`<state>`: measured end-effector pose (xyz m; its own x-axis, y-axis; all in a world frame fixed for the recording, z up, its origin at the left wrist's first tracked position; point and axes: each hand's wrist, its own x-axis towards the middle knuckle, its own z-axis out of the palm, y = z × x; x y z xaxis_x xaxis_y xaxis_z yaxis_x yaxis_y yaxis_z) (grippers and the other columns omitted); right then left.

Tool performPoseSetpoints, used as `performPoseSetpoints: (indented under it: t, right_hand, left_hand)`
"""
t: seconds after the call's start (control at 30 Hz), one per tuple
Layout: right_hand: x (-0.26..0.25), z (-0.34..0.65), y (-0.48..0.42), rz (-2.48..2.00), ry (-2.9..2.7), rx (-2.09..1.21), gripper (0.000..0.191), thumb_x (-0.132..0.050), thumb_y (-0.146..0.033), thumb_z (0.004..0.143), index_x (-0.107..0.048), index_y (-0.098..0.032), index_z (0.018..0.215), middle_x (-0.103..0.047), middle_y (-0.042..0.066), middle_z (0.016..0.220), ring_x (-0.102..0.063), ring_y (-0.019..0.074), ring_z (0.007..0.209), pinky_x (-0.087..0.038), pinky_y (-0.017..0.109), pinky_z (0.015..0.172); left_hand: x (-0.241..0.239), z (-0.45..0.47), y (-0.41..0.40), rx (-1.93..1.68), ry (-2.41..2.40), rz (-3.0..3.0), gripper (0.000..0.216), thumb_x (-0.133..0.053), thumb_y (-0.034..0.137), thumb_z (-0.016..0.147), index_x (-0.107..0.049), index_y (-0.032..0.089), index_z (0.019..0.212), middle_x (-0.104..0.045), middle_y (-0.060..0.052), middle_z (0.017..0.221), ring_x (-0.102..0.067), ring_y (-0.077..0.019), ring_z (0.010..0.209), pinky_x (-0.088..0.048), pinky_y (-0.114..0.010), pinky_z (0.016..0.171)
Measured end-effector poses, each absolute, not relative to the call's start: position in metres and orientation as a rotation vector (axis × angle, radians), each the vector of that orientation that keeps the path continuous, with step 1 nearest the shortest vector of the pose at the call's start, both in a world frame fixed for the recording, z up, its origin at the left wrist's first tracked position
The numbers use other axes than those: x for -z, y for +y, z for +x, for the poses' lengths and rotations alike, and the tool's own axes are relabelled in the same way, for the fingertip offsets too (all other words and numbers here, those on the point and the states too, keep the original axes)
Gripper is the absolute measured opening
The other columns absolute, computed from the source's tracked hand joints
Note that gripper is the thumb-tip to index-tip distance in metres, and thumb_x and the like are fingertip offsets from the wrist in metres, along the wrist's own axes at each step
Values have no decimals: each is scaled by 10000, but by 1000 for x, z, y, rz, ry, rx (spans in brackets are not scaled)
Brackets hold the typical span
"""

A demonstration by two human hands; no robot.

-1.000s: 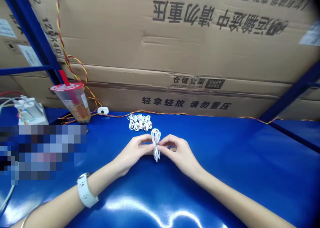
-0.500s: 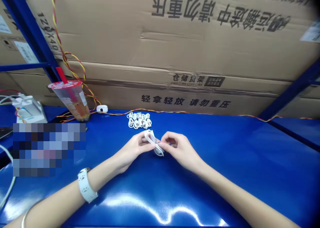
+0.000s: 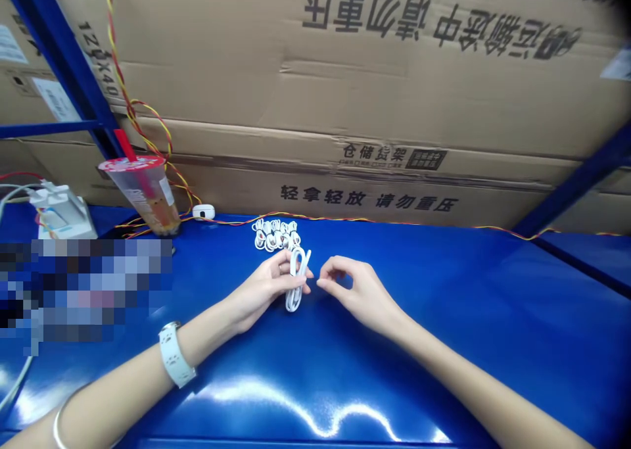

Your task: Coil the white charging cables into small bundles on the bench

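Observation:
A coiled white cable (image 3: 296,284) is pinched between the thumb and fingers of my left hand (image 3: 276,277), its loops running up and down above the blue surface. Just to the right, my right hand (image 3: 352,284) is closed in a pinch, thumb against forefinger, apart from the cable. Whatever those fingertips hold, if anything, is too small to make out. Behind my left hand lies a group of small coiled white cables (image 3: 276,234), set close together.
Cardboard boxes (image 3: 236,107) stand along the back of the blue tabletop (image 3: 444,317). At left are a drink cup (image 3: 148,196) with a red straw, a small white case (image 3: 204,212) and a white power strip (image 3: 64,212). Twisted red-yellow wire (image 3: 345,219) runs along the back edge.
The cable has turned more upright in my left hand and come away from my right fingertips. The dark thin tie seen at the cable's middle is out of sight. The view has shifted slightly.

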<state>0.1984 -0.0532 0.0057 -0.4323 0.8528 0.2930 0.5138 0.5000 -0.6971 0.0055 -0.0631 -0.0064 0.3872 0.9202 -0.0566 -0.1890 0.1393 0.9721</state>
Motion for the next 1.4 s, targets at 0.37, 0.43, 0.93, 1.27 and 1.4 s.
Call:
performPoseSetpoints:
  t: [0.37, 0.43, 0.93, 1.27, 1.4]
  right_hand:
    - [-16, 220, -35, -1247, -2084, -513, 124, -561, -252, 791, -595, -187, 690, -640, 7, 718, -546, 143, 675, -393, 264, 641]
    - [-18, 225, -31, -1254, -2083, -560, 145, -566, -281, 790, -600, -187, 684, -642, 10, 715, -545, 146, 673, -398, 267, 641]
    - [-17, 213, -42, -1163, -2075, -751, 152, -565, -295, 818, -602, -180, 727, -647, 13, 755, -563, 152, 726, -420, 269, 696]
    - [-27, 227, -39, -1059, -2406, -1015, 163, -577, -292, 810, -623, -163, 723, -642, 17, 755, -556, 147, 727, -419, 259, 701]
    - [-25, 229, -40, -1059, -2518, -1081, 153, -588, -280, 798, -621, -152, 721, -637, 15, 735, -538, 134, 691, -403, 246, 661]
  left_hand:
    - [7, -13, -44, -1284, 970, 1046, 356, -742, 272, 697, -483, 203, 931, -595, 25, 765, -603, -128, 714, -467, -267, 679]
    - [6, -17, -41, -1279, 979, 1049, 368, -741, 278, 697, -491, 206, 958, -578, 37, 726, -573, -111, 665, -444, -246, 630]
    - [2, 3, -67, -893, 1083, 1377, 292, -690, 393, 716, -628, 147, 861, -507, 26, 630, -405, -72, 523, -275, -216, 496]
    - [9, -9, -53, -680, 1067, 2058, 294, -543, 368, 832, -461, 158, 642, -416, 49, 604, -350, -87, 591, -283, -224, 566]
    - [8, -7, -56, -608, 1003, 2246, 262, -510, 295, 862, -456, 156, 646, -458, 47, 613, -377, -85, 597, -285, -222, 583]
